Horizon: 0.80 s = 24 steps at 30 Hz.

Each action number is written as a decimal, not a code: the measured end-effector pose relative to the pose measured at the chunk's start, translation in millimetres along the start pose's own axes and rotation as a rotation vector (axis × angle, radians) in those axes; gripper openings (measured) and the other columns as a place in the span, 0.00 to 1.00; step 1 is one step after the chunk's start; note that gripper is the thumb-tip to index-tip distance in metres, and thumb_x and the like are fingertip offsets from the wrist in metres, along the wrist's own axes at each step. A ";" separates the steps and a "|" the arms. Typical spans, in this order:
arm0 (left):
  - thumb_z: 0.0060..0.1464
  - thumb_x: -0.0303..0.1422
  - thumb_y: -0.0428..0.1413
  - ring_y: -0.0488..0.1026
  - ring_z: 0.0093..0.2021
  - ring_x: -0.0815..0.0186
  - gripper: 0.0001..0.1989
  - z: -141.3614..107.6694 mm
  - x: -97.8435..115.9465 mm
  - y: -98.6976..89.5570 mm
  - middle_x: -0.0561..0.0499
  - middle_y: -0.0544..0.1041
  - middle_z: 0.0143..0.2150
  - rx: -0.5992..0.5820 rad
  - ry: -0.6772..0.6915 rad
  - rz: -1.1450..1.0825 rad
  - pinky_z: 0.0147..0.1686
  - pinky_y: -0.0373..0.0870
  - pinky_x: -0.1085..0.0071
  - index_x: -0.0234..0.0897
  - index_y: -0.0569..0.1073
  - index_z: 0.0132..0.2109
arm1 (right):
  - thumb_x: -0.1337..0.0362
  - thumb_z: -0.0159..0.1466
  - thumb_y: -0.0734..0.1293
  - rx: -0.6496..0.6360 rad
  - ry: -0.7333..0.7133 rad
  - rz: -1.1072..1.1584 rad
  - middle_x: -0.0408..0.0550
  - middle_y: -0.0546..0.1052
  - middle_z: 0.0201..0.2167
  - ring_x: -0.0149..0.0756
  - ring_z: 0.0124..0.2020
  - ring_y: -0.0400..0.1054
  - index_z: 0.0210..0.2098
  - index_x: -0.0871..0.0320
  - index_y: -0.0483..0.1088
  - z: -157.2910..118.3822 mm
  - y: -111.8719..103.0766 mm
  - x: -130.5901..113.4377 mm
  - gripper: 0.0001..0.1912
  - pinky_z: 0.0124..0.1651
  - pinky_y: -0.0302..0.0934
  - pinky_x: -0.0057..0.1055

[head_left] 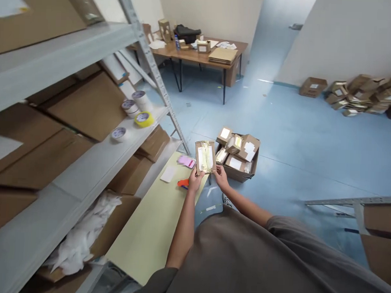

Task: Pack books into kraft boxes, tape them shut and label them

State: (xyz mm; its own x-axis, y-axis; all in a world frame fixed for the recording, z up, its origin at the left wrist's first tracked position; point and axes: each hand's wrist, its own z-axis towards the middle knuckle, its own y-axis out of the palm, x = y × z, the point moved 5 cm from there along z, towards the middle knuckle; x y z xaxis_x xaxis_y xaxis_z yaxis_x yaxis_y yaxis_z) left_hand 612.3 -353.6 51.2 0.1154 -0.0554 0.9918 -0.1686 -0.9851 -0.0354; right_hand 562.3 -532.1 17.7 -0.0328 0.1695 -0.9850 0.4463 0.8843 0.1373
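Between my two hands is a small cardboard box point(206, 157) with white labels and shiny clear tape over its top. My left hand point(195, 181) grips its lower left corner, and my right hand point(220, 178) grips its lower right side. The box is held above the end of a narrow pale-yellow table point(147, 218). An orange tape dispenser or similar tool point(182, 183) lies beside my left hand. Close by on the table are a phone with a pink screen point(186, 161) and a white slip point(168, 174). Beyond my right hand, a large open carton point(239, 173) on the floor holds several taped boxes.
At left, a metal shelf point(97, 159) carries cartons, white tape rolls point(142, 100) and a yellow roll point(144, 119). A wooden table point(186, 55) with papers and boxes stands at the back. Piled parcels point(363, 93) line the right wall. Another rack point(357, 209) stands at right.
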 end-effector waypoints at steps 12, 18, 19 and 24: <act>0.53 0.35 0.70 0.84 0.52 0.53 0.15 58.5 -54.4 291.1 0.38 0.86 0.48 -0.261 -0.302 0.157 0.58 0.77 0.57 0.34 0.81 0.46 | 0.55 0.63 0.63 0.333 0.078 -0.384 0.55 0.82 0.55 0.48 0.56 0.76 0.55 0.56 0.76 140.8 -294.1 -14.6 0.24 0.62 0.69 0.46; 0.54 0.31 0.69 0.83 0.50 0.52 0.06 84.0 -47.8 321.0 0.40 0.87 0.45 -0.359 -0.253 0.440 0.59 0.76 0.57 0.36 0.84 0.40 | 0.54 0.61 0.66 0.584 0.145 -0.409 0.63 0.74 0.66 0.51 0.66 0.69 0.63 0.59 0.71 179.3 -379.9 -17.8 0.32 0.70 0.61 0.51; 0.55 0.31 0.68 0.83 0.50 0.53 0.05 88.1 -45.7 317.0 0.41 0.87 0.44 -0.363 -0.224 0.437 0.59 0.76 0.57 0.37 0.84 0.40 | 0.54 0.61 0.67 0.591 0.151 -0.402 0.64 0.75 0.66 0.51 0.66 0.69 0.63 0.60 0.71 182.0 -383.7 -16.8 0.32 0.70 0.61 0.52; 0.59 0.34 0.66 0.83 0.49 0.55 0.09 99.1 -38.6 274.1 0.41 0.86 0.46 -0.226 -0.213 0.317 0.59 0.76 0.55 0.35 0.84 0.44 | 0.53 0.64 0.65 0.468 0.069 -0.301 0.65 0.79 0.59 0.49 0.60 0.75 0.61 0.62 0.71 197.7 -351.5 -26.9 0.31 0.65 0.67 0.49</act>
State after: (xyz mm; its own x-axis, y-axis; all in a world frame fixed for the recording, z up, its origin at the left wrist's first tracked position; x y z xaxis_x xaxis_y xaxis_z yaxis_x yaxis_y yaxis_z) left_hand 658.7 -637.7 -9.0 0.2186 -0.4048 0.8879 -0.4350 -0.8549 -0.2826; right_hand 583.1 -933.5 -24.8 -0.2711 -0.0188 -0.9624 0.7571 0.6133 -0.2253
